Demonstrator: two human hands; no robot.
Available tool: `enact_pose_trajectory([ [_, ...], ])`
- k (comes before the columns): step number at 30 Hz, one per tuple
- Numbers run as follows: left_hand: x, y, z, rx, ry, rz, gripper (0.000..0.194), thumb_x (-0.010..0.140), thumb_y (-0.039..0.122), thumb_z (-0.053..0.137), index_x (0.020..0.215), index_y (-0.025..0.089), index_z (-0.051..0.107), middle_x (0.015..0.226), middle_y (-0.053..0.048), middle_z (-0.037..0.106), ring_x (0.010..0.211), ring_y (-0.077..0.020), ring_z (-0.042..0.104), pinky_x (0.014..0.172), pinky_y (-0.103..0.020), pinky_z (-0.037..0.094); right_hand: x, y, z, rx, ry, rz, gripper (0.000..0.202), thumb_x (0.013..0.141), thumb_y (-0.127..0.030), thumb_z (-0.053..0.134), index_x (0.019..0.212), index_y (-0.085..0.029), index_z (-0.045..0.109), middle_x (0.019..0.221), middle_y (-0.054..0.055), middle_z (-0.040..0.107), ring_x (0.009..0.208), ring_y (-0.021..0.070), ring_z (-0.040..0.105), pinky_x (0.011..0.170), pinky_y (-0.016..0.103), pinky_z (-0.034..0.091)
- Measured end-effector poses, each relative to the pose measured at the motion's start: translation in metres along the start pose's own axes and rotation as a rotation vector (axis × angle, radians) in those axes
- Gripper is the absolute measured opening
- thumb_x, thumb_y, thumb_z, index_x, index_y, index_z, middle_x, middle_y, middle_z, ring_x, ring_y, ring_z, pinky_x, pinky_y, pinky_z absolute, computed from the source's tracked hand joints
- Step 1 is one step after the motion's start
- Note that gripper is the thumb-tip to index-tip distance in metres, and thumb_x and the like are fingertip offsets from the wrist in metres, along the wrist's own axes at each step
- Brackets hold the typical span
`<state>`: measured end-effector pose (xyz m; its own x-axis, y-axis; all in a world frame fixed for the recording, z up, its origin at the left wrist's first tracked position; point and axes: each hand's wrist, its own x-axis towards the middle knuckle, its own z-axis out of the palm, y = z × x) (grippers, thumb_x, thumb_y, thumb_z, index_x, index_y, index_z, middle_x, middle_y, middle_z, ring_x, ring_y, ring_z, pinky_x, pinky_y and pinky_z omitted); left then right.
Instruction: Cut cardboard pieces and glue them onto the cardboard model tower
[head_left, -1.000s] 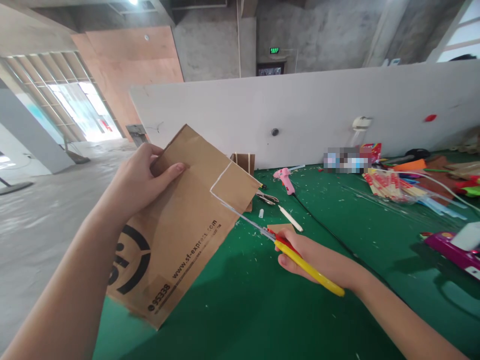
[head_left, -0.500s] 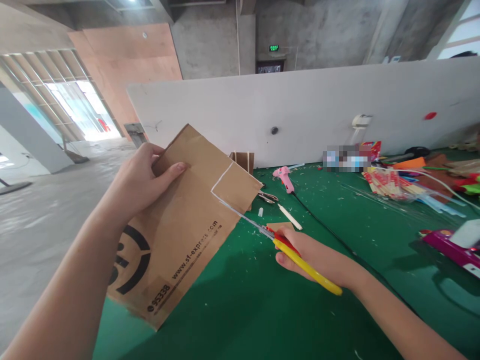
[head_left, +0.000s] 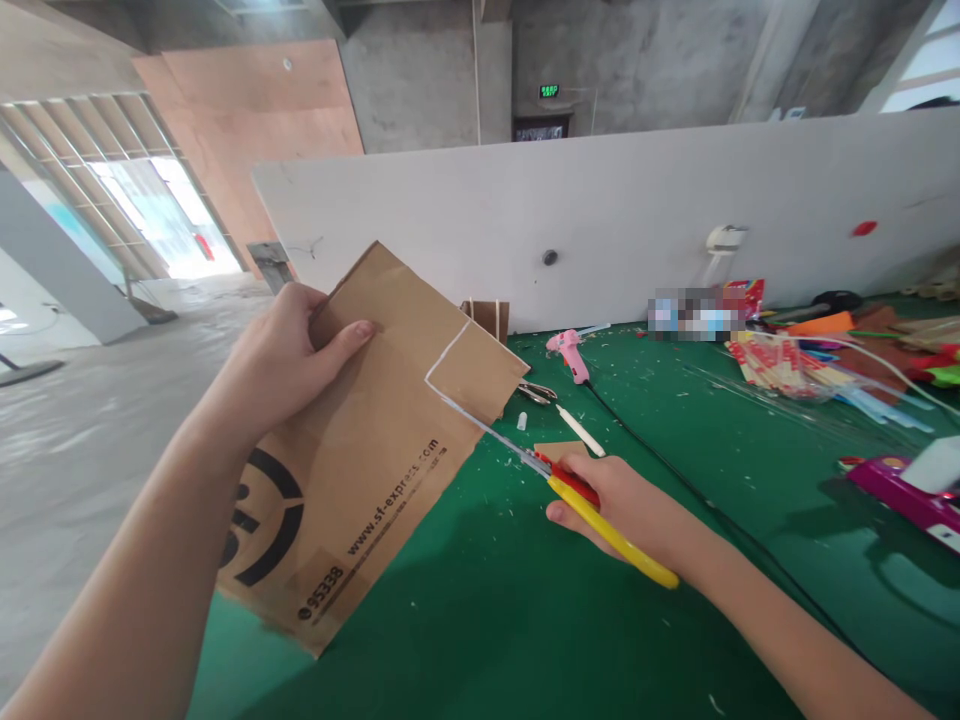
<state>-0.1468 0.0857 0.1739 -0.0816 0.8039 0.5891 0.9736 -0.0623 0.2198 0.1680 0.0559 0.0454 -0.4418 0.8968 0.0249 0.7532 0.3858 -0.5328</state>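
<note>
A brown cardboard sheet with black print is tilted up in front of me. My left hand grips its upper left edge, thumb on the printed face and the other fingers mostly hidden behind. White lines mark off a corner at its right end. In my right hand are scissors with yellow and red handles. Their blades lie along the lower white line, across the cardboard's right edge. Past the blades, a small piece of cardboard rests on the green tabletop.
Behind the cardboard are a pink glue gun with a black cord, a white pen, its cap and a metal tool. Craft supplies and a purple device sit at right. A white partition borders the table.
The scissors have shifted very slightly left at the handles, still on the lower white line. The cardboard has moved a touch to the right, and the view has changed a little.
</note>
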Motion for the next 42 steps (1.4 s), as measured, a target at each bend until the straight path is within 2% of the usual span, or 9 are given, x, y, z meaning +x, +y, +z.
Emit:
enact_pose_trajectory([
  [7,0.002,-0.002,0.002,0.002,-0.018,0.016,0.039,0.082,0.055,0.052,0.090,0.018,0.046,0.075,0.001,0.048,0.064,-0.0138,0.045,0.053,-0.025,0.030,-0.002,0.003,0.009,-0.056,0.052,-0.035,0.041,0.083,-0.062,0.050,0.077,-0.022,0.048,0.061,-0.001,0.049,0.052,0.0131,0.043,0.048,0.026,0.026],
  [13,0.006,-0.005,0.007,0.002,-0.032,0.039,0.040,0.082,0.057,0.050,0.090,0.018,0.046,0.071,0.001,0.046,0.062,-0.0141,0.044,0.051,-0.025,0.030,-0.001,0.007,0.011,-0.117,0.102,-0.079,0.042,0.084,-0.063,0.049,0.074,-0.022,0.050,0.053,-0.004,0.041,0.046,0.0116,0.035,0.046,0.027,0.022],
  [18,0.005,-0.003,0.008,-0.010,-0.031,0.031,0.039,0.082,0.057,0.051,0.089,0.019,0.046,0.072,0.001,0.047,0.062,-0.0145,0.045,0.052,-0.025,0.030,-0.002,0.007,0.012,-0.155,0.148,-0.063,0.043,0.083,-0.064,0.048,0.077,-0.021,0.052,0.053,-0.003,0.042,0.048,0.0130,0.037,0.047,0.027,0.022],
  [24,0.004,-0.003,0.003,-0.024,-0.020,0.043,0.038,0.081,0.056,0.053,0.087,0.019,0.045,0.074,0.001,0.048,0.064,-0.0135,0.045,0.053,-0.025,0.032,-0.005,0.003,0.006,-0.022,0.051,-0.036,0.039,0.082,-0.060,0.053,0.078,-0.022,0.046,0.061,-0.002,0.047,0.052,0.0122,0.040,0.048,0.026,0.027],
  [30,0.005,-0.003,-0.006,-0.039,-0.028,0.059,0.036,0.081,0.053,0.053,0.085,0.019,0.045,0.078,0.000,0.050,0.067,-0.0140,0.045,0.056,-0.026,0.032,-0.008,0.001,0.004,0.160,-0.109,-0.035,0.039,0.083,-0.058,0.052,0.089,-0.021,0.044,0.075,0.001,0.054,0.059,0.0126,0.046,0.051,0.026,0.035],
  [36,0.002,0.000,-0.006,-0.045,-0.014,0.056,0.040,0.081,0.056,0.053,0.094,0.018,0.048,0.085,-0.002,0.054,0.073,-0.0172,0.051,0.058,-0.027,0.035,-0.010,-0.002,0.003,0.164,-0.149,-0.047,0.042,0.085,-0.062,0.047,0.087,-0.021,0.040,0.075,0.003,0.056,0.059,0.0132,0.048,0.052,0.027,0.035],
  [42,-0.004,0.009,-0.012,0.010,0.022,0.091,0.040,0.081,0.056,0.053,0.093,0.019,0.047,0.077,-0.001,0.051,0.067,-0.0162,0.048,0.057,-0.026,0.031,-0.010,-0.005,0.002,0.148,-0.126,-0.068,0.039,0.084,-0.058,0.052,0.086,-0.021,0.039,0.074,0.003,0.056,0.059,0.0136,0.049,0.052,0.027,0.035],
])
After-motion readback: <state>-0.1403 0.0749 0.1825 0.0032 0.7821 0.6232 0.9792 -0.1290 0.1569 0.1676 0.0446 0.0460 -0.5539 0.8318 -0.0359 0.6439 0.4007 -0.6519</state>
